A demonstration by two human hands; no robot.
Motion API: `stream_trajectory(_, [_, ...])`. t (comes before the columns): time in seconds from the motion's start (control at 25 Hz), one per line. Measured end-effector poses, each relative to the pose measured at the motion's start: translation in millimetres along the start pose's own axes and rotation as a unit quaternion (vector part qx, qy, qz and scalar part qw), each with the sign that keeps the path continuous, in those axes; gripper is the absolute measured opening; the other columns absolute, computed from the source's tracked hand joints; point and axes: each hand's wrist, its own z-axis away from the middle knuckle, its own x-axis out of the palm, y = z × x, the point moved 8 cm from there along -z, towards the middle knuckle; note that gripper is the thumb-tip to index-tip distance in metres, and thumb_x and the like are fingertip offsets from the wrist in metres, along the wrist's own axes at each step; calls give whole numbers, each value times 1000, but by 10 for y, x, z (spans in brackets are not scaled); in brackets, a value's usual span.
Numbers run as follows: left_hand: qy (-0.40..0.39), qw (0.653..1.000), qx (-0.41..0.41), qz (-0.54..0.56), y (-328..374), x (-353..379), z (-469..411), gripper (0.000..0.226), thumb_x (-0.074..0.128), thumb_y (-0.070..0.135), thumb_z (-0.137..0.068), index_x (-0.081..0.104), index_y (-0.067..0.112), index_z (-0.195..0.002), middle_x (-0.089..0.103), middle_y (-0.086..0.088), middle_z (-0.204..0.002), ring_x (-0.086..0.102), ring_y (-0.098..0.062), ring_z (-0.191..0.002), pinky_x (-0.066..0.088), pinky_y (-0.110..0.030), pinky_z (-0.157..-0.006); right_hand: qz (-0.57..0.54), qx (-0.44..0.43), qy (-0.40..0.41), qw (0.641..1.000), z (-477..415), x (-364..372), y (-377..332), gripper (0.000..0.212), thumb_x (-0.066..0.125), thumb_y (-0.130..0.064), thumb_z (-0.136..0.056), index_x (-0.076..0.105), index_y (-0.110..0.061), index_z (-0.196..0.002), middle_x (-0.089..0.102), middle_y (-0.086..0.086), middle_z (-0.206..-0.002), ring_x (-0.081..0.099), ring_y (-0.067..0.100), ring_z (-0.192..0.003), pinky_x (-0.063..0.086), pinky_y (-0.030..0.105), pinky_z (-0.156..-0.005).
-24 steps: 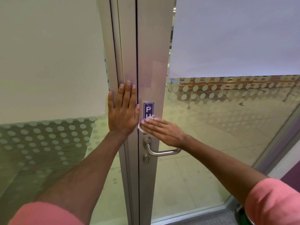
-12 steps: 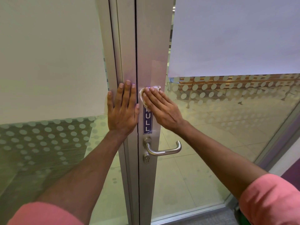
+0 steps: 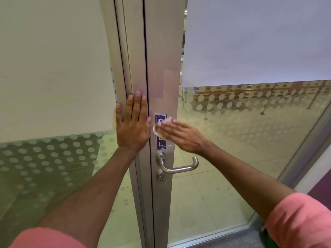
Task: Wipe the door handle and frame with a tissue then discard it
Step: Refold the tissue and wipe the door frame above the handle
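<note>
one right hand [image 3: 181, 136] flat, pressing tissue [image 3: 155, 130]

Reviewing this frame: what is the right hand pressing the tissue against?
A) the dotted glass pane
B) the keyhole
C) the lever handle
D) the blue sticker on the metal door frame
D: the right hand, fingers flat, presses the tissue over the blue sticker on the metal door frame. It is above the lever handle and does not touch it.
</note>
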Motion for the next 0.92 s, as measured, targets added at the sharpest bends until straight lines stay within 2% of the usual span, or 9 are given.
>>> stream_trajectory(0.16, [-3,1000,-1,6,7,-10,13,62,21,36,-104,-2,13,-156,-16,-1,-164,-13,-17,-151,-8,-44,-123,3,160,151,975,-361,-491,551,52,41,-15,-103,19,-5,-149,28,16,-155,20,23,-146,21,40,-120])
stream_trajectory(0.24, [-2,1000,0,5,12,-15,15,61,21,35,-104,-3,13,-156,-13,-2,-165,-13,-17,-151,-8,-44,-123,-10,167,173,971,-398,-520,509,54,45,-12,-101,21,-4,-148,28,17,-155,17,23,-147,19,40,-121])
stream_trajectory(0.32, [-3,1000,3,-4,18,-22,-2,61,20,36,-104,-3,13,-156,-16,-2,-164,-14,-17,-151,-8,-44,-123,-36,122,128,984,-336,-343,302,61,49,-4,-97,16,-6,-149,18,14,-157,10,22,-147,14,39,-122])
stream_trajectory(0.44, [-12,1000,4,-19,14,1,0,61,20,36,-104,-3,12,-156,-12,-3,-164,-14,-17,-151,-8,-44,-123,-88,44,-29,995,-20,32,-103,73,52,-1,-92,11,-12,-151,14,9,-160,4,19,-148,6,36,-122])
stream_trajectory(0.56, [-38,999,-5,-13,3,24,-9,63,23,35,-104,-2,13,-156,5,-7,-164,-12,-17,-151,-6,-44,-123,-151,-7,-168,974,327,240,-369,79,57,0,-91,8,-19,-150,10,1,-161,2,14,-147,3,35,-121])
stream_trajectory(0.64, [-55,998,-15,0,-5,15,-22,64,25,35,-103,-2,14,-157,8,-8,-164,-12,-17,-151,-6,-44,-123,-168,-4,-203,965,396,227,-439,76,56,-2,-93,12,-22,-151,12,-2,-161,2,11,-147,7,35,-122])
stream_trajectory(0.8, [-64,988,-93,109,90,-149,240,66,33,38,-102,10,8,-156,10,-13,-163,4,-27,-152,1,-42,-125,-354,235,-151,893,444,2,-517,52,29,-19,-104,17,-40,-150,14,-17,-158,6,0,-144,14,32,-119])
stream_trajectory(0.88, [-37,956,-215,196,169,-352,688,62,40,37,-100,28,3,-150,24,-20,-155,25,-33,-145,20,-38,-121,-362,296,-83,880,521,-162,-745,62,38,-7,-99,20,-38,-150,19,-15,-158,11,2,-145,17,29,-117])
stream_trajectory(0.92, [-35,920,-300,250,199,-426,993,57,42,36,-99,37,1,-144,35,-21,-147,36,-33,-136,32,-35,-113,-359,311,-60,878,580,-212,-907,68,43,1,-95,24,-35,-150,23,-12,-158,14,3,-146,19,28,-117])
